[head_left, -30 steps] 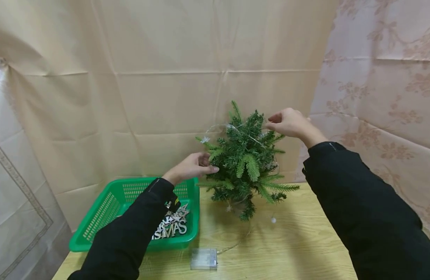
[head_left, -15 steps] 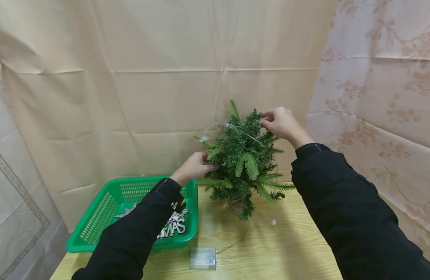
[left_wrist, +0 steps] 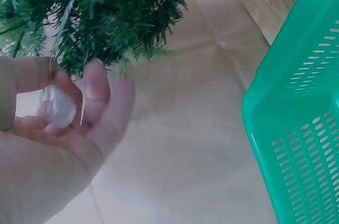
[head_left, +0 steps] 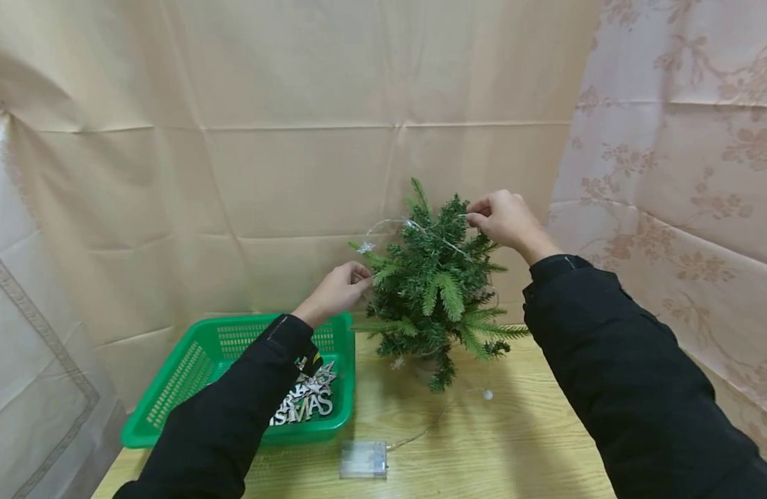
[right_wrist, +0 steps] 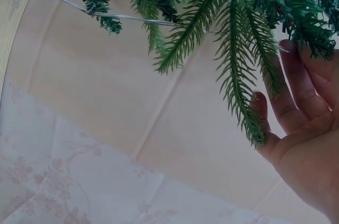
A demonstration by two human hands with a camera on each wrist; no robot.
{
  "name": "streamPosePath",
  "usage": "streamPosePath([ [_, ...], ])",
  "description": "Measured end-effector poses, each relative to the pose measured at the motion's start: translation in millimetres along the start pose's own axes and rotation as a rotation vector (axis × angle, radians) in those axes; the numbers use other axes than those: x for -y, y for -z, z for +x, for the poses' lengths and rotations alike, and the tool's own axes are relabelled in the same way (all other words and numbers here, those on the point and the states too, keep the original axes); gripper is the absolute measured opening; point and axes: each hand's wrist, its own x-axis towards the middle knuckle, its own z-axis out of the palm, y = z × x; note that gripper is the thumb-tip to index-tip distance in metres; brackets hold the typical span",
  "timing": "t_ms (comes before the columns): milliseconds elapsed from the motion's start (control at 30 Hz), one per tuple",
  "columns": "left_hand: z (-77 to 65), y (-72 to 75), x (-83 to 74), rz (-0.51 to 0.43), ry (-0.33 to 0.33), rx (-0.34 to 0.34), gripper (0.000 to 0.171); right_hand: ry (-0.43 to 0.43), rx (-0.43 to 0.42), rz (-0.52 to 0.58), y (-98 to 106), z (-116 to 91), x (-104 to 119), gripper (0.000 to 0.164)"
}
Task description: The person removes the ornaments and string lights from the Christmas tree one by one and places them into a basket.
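Note:
A small artificial Christmas tree point(head_left: 442, 291) stands in a pot on the table, with a thin clear string of fairy lights point(head_left: 366, 247) looped across its upper branches. My left hand point(head_left: 335, 292) is at the tree's left side. In the left wrist view its thumb and finger pinch the light wire point(left_wrist: 68, 12), and a clear bulb point(left_wrist: 61, 110) hangs inside the fingers. Near the top right, my right hand point(head_left: 507, 220) pinches the wire at its fingertips; the right wrist view shows the wire point(right_wrist: 132, 18) running below branches, with the grip partly hidden.
A green plastic basket point(head_left: 347, 416) at the left holds wooden letters point(head_left: 304, 410) and star shapes, partly behind my left sleeve. In front of the tree lies a clear battery box point(head_left: 363, 460) wired to the lights. A small white ball point(head_left: 487, 394) is on the wooden table point(head_left: 521, 450).
My right hand has moved left to the tree's upper branches and then stayed there. My left hand has drawn back slightly left and up from the foliage, its fingers now closer together.

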Motion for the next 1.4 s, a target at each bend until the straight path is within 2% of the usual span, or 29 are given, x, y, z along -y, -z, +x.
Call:
streamPosePath([
  [233, -3.3, 9.5, -5.3, -0.145, 0.054, 0.028, 0.033, 0.004, 0.000, -0.007, 3.2, 0.2, -3.8, 0.027],
  [333, -4.7, 13.3, -9.5, -0.279, 0.075, 0.050, 0.032, 0.001, -0.004, -0.009, 5.2, -0.7, -3.7, 0.027],
  [467, -5.2, 17.5, -14.9, -0.525, 0.144, 0.109, 0.037, 0.010, -0.025, -0.007, 6.6, -0.7, -4.2, 0.028],
  [533, -5.8, 19.0, -16.0, -0.598, 0.168, 0.140, 0.040, 0.010, -0.031, -0.003, 6.3, -0.9, -4.8, 0.029],
  [600, -6.5, 19.5, -15.9, -0.633, 0.177, 0.159, 0.040, 0.008, -0.028, -0.001, 5.6, -1.4, -5.1, 0.030],
  [700, -7.5, 18.8, -13.7, -0.576, 0.166, 0.170, 0.039, -0.001, -0.024, -0.001, 4.5, -2.2, -6.3, 0.030],
  [900, -10.9, 13.3, -9.0, -0.259, 0.109, 0.159, 0.035, 0.016, -0.029, -0.006, 3.7, -2.9, -8.9, 0.030],
  [1000, -13.5, 10.8, -7.0, -0.165, 0.067, 0.162, 0.035, 0.027, -0.024, -0.014, 3.6, -3.5, -11.8, 0.030],
  [1067, -14.7, 9.9, -5.2, -0.156, 0.055, 0.168, 0.034, 0.030, -0.020, -0.015, 3.2, -3.9, -13.5, 0.030],
  [1167, -16.6, 9.8, -4.6, -0.216, 0.073, 0.169, 0.032, 0.024, -0.018, -0.001, 2.9, -4.4, -14.9, 0.030],
  [1267, -16.4, 10.7, -5.0, -0.259, 0.092, 0.141, 0.029, 0.021, -0.018, 0.016, 3.5, -5.0, -13.5, 0.030],
  [1400, -14.7, 11.3, -6.5, -0.208, 0.096, 0.113, 0.027, 0.052, -0.014, 0.018, 4.3, -4.8, -10.9, 0.028],
])
